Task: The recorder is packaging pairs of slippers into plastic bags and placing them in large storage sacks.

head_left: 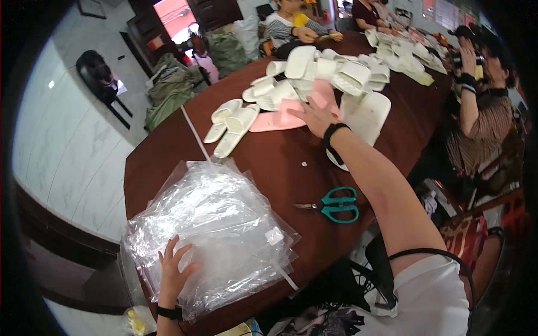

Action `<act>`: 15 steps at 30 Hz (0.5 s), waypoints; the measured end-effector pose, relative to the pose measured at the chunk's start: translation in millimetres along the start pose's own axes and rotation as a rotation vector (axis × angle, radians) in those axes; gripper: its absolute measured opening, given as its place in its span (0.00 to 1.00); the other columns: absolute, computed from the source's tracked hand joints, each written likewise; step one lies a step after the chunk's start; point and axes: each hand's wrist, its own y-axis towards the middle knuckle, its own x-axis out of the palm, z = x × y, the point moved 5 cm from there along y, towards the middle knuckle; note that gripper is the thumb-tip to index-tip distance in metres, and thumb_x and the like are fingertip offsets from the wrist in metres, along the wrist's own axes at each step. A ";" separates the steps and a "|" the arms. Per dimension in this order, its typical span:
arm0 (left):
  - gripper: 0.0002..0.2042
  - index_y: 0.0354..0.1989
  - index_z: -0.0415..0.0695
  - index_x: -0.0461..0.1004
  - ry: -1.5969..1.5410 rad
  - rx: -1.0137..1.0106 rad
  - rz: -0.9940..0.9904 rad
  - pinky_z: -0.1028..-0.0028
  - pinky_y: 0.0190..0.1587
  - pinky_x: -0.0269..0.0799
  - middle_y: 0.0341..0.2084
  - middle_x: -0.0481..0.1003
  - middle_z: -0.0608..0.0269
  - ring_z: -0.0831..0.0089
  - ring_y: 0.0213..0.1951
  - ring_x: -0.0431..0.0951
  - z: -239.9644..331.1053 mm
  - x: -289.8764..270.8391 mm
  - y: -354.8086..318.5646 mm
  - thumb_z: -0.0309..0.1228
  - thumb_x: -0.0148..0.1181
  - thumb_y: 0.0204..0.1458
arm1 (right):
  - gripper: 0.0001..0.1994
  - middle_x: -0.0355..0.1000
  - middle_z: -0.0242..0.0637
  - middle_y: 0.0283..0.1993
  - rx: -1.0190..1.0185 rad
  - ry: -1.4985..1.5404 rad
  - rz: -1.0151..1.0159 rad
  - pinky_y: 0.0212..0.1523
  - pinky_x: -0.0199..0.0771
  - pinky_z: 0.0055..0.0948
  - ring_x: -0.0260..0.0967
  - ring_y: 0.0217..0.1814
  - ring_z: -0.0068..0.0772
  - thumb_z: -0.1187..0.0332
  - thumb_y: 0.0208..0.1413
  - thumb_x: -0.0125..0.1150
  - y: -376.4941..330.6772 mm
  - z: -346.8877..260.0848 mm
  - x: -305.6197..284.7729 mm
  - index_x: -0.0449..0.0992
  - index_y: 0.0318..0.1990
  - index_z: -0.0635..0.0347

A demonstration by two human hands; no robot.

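Note:
My left hand (176,271) is over the near left part of a stack of clear plastic bags (230,224), fingers spread and holding nothing. Farther off, my right hand (315,116) reaches onto a pair of pink slippers (274,121), its fingers stretched apart over them; I cannot tell how firmly they touch. White slippers (238,127) lie just left of the pink pair, and a large white slipper (367,117) is to the right of my wrist. Scissors with teal handles (339,205) rest below my right forearm, beside the bags.
A heap of white slippers (322,67) covers the far middle of the brown-covered table (168,140). People sit at its far end, and a person (482,106) at the right holds a camera. Green sacks (174,92) stand beyond the left edge. A small white scrap (304,164) lies near the scissors.

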 end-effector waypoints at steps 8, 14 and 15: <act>0.24 0.54 0.48 0.75 -0.106 0.086 0.001 0.50 0.70 0.44 0.65 0.62 0.55 0.52 0.70 0.55 28.7 -23.0 4.1 0.39 0.69 0.47 | 0.29 0.63 0.44 0.65 -0.201 0.313 0.051 0.60 0.64 0.52 0.62 0.63 0.55 0.56 0.55 0.60 -39.5 -15.6 -53.2 0.65 0.65 0.43; 0.18 0.52 0.39 0.76 0.166 0.229 0.223 0.56 0.60 0.66 0.56 0.72 0.46 0.52 0.58 0.71 54.8 -47.3 -39.9 0.37 0.59 0.58 | 0.21 0.67 0.39 0.54 -0.181 0.372 0.320 0.51 0.71 0.37 0.68 0.53 0.42 0.63 0.55 0.62 -187.3 -109.0 -172.8 0.70 0.57 0.51; 0.19 0.54 0.41 0.76 0.026 0.149 0.197 0.54 0.64 0.58 0.60 0.69 0.48 0.52 0.63 0.65 57.7 -46.0 -46.4 0.38 0.60 0.57 | 0.20 0.68 0.39 0.51 -0.147 0.491 0.379 0.49 0.72 0.38 0.68 0.51 0.42 0.64 0.54 0.62 -215.8 -113.7 -179.0 0.71 0.55 0.52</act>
